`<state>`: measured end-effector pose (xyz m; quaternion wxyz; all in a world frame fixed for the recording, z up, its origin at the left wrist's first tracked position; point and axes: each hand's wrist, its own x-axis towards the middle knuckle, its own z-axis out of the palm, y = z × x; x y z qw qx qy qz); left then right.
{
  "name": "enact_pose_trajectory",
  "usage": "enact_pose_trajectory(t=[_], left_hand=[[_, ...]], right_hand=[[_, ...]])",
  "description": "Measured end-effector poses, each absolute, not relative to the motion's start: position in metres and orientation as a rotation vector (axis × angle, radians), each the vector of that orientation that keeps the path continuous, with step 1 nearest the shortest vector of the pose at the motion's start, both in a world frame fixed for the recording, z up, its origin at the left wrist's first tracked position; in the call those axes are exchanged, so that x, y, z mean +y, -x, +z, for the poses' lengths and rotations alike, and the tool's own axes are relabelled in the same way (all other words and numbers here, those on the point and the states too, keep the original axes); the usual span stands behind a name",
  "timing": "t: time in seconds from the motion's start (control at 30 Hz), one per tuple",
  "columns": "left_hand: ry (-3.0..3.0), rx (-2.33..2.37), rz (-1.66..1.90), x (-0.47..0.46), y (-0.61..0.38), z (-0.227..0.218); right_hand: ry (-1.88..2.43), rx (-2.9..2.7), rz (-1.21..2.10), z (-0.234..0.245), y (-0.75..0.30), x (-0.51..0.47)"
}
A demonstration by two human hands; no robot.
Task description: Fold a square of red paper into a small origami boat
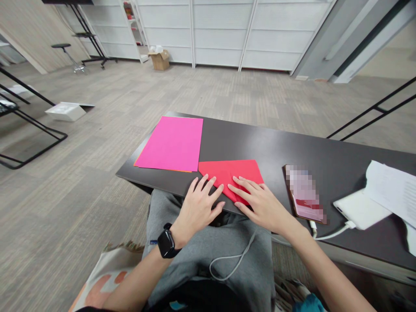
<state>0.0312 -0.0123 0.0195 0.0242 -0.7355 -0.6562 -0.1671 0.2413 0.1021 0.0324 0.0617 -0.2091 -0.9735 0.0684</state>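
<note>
Just below frame centre, folded red paper (231, 170) lies at the near edge of the desk (260, 145). The left hand (199, 207) and right hand (260, 203) rest fingers spread, ungrasping, on it, apparently keeping it flat; magenta paper (177, 143) sits left, presumably out of the way.

Plenty of room past the red paper (227, 170), tbh: the dark tabletop (253, 141) is open right to its far edge. Leftward there's just a flat pink sheet (173, 143), easy to skim over. Rightward there's a gap, then the phone (303, 195) is in the way, and after that a white cable (334, 235), white slab (360, 210) and printed papers (394, 188) crowd things.
</note>
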Motion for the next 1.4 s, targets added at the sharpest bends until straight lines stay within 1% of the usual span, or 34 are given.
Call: enact_pose_trajectory(t=[0.47, 0.77, 1.4], left_hand=[[2.365, -1.960, -0.464, -0.010, -0.022, 0.021], [2.316, -1.979, -0.469, -0.011, -0.020, 0.017], [2.366, -1.990, -0.441, -0.008, -0.017, 0.024]], right_hand=[[0.632, -2.941, 0.197, 0.033, -0.241, 0.101], [0.658, -2.943, 0.222, 0.034, -0.240, 0.101], [0.685, -2.951, 0.224, 0.036, -0.237, 0.098]])
